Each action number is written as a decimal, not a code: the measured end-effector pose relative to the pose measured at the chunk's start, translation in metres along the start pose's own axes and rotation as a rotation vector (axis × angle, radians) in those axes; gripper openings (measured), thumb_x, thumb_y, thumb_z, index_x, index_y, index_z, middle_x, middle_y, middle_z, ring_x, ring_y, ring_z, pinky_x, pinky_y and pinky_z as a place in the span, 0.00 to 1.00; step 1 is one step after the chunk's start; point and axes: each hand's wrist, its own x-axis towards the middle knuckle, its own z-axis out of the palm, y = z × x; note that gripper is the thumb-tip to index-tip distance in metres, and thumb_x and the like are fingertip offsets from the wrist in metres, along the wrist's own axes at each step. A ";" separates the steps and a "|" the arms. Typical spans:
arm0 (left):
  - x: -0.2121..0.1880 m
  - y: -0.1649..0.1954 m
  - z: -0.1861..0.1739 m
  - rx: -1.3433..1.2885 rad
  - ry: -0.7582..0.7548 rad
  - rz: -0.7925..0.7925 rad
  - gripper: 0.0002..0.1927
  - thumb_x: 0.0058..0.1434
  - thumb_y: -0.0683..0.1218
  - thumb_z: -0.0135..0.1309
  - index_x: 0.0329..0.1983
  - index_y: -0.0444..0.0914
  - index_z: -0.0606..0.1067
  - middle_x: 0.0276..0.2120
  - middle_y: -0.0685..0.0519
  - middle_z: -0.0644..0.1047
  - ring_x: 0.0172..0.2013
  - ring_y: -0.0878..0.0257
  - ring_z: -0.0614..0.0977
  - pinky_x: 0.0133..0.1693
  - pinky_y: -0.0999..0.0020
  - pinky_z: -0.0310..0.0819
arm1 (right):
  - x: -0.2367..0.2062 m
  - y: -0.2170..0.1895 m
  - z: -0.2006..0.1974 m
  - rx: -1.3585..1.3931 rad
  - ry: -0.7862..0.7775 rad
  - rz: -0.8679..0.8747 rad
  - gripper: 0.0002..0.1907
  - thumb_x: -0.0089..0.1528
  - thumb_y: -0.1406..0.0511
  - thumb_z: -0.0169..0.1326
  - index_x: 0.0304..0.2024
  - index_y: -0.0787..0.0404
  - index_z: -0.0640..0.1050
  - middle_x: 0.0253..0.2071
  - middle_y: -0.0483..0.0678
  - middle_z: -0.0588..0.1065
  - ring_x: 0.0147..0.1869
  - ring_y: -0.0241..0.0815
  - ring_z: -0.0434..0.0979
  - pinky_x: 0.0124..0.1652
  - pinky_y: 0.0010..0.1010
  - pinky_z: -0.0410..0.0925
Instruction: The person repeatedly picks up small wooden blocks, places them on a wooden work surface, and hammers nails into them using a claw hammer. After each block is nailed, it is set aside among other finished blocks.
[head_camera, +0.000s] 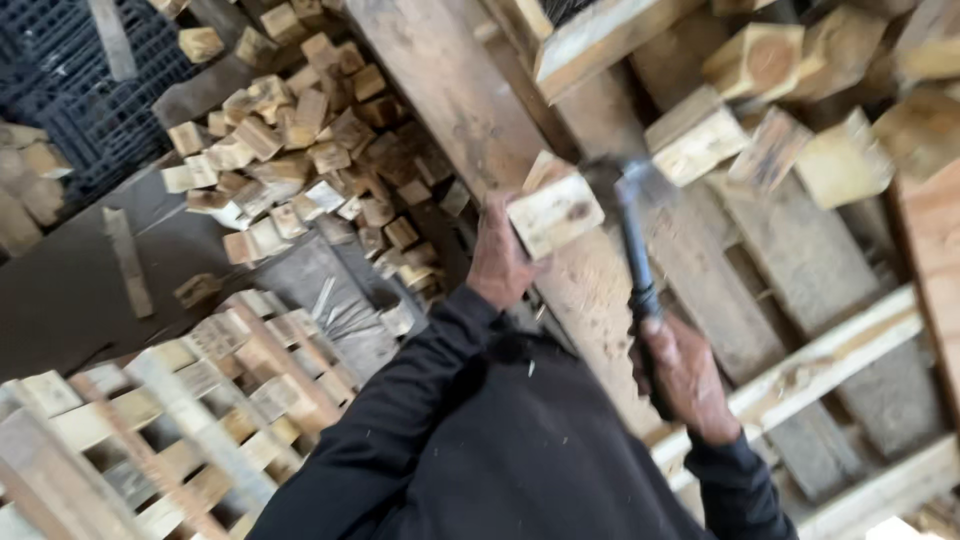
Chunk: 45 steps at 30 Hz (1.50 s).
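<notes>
Head view, catalogue of contents, largest item first.

Pallet frame (800, 260): weathered boards and stringers filled the right half, tilted across the picture; it served as the surface against which the work was braced. No worktop was in view.

Long plank (450, 90): ran diagonally from top centre down towards the person, with the left hand resting at its edge.

Second pallet (150, 430): lay lower left, slats pale and gapped, well apart from both hands.

Heap of offcut blocks (300, 150): loose short blocks piled upper left on the dark floor, apparently where freed pieces had been thrown clear.

Dark plastic crate (70, 90): upper left corner, behind the heap.

Hammer (635, 240): dark shaft upright, head blurred just beside the held block, so it appeared to be in mid-swing.

Wooden block (555, 210): pale, squarish, end grain facing the camera, held up at the plank's edge just left of the hammer head, seemingly steadied so the blow would land true.

Right hand (685, 375): fingers wrapped fully shut round the lower end of the hammer shaft, low on the handle as suits leverage.

Left hand (498, 260): fingers curled closed against the near side of the block; the fingertips themselves were hidden behind it.
</notes>
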 end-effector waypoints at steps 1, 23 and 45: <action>0.000 0.000 -0.003 -0.006 -0.049 -0.015 0.46 0.48 0.45 0.73 0.65 0.35 0.57 0.54 0.41 0.66 0.56 0.48 0.71 0.59 0.53 0.68 | -0.005 -0.001 0.002 0.089 0.008 0.012 0.29 0.64 0.44 0.45 0.41 0.65 0.73 0.21 0.47 0.69 0.17 0.36 0.67 0.18 0.30 0.65; -0.013 0.024 0.014 0.236 0.017 -0.088 0.48 0.50 0.50 0.77 0.64 0.39 0.56 0.53 0.46 0.66 0.53 0.55 0.74 0.55 0.57 0.79 | -0.017 0.161 -0.032 -0.074 0.002 0.220 0.23 0.66 0.49 0.51 0.35 0.63 0.72 0.18 0.45 0.67 0.18 0.36 0.65 0.21 0.31 0.60; 0.090 0.019 -0.054 -0.374 -0.428 -0.450 0.52 0.45 0.57 0.72 0.66 0.34 0.56 0.60 0.36 0.71 0.62 0.49 0.76 0.63 0.53 0.75 | -0.009 0.192 -0.025 -0.182 0.008 0.187 0.25 0.64 0.45 0.49 0.40 0.60 0.77 0.25 0.45 0.70 0.31 0.38 0.69 0.34 0.31 0.65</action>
